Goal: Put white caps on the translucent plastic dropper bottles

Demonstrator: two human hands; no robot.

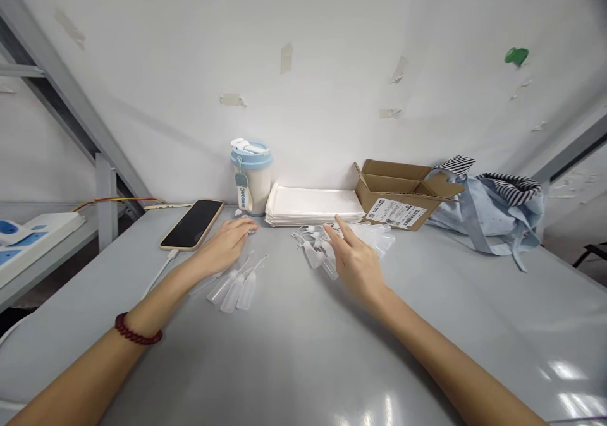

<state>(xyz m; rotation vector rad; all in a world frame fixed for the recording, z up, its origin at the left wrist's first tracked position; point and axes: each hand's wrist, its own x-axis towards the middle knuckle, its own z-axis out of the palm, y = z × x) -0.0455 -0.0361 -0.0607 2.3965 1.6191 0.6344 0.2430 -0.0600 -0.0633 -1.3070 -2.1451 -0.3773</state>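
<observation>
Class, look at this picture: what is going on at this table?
A person's two bare hands are on a grey table. The left hand lies palm down beside a row of three clear tubes. The right hand, fingers spread, rests on a loose pile of similar tubes. Behind them are a phone, a cup, a white stack and a box.

Three small clear packets (234,290) in a row, one phone (192,224), one cup (251,182), one cardboard box (398,195).
</observation>
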